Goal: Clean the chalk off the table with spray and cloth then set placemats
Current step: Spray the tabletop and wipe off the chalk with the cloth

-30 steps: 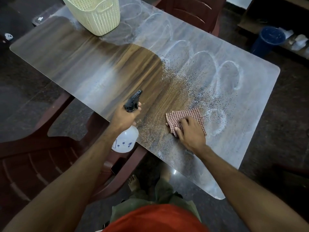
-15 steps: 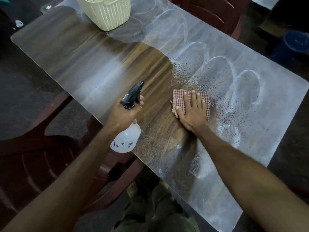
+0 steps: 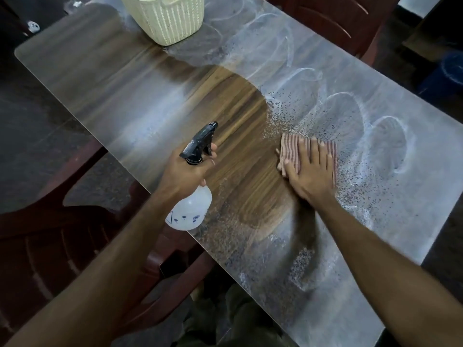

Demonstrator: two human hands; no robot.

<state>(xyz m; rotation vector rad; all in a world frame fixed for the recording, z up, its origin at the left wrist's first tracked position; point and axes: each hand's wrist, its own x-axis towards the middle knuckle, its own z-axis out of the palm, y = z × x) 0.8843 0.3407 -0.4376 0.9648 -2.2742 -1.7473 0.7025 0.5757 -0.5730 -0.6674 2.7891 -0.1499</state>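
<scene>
The wooden table (image 3: 130, 96) is wiped dark on its left and middle, while white chalk loops (image 3: 385, 144) and spray droplets cover its right half. My left hand (image 3: 183, 174) grips the neck of a white spray bottle (image 3: 190, 211) with a black trigger head, held at the table's near edge. My right hand (image 3: 310, 171) presses flat, fingers straight, on a red checked cloth (image 3: 290, 151) at the border between the clean wood and the chalk. No placemats are visible.
A cream plastic basket (image 3: 167, 18) stands at the table's far edge. Dark red chairs sit at the near left (image 3: 50, 236) and at the far right (image 3: 333, 21). A blue bin (image 3: 451, 71) stands on the floor at the right.
My right hand has slid the cloth away from the near edge toward the middle of the table, leaving a wider dark wiped strip. The left hand with the bottle has stayed put.
</scene>
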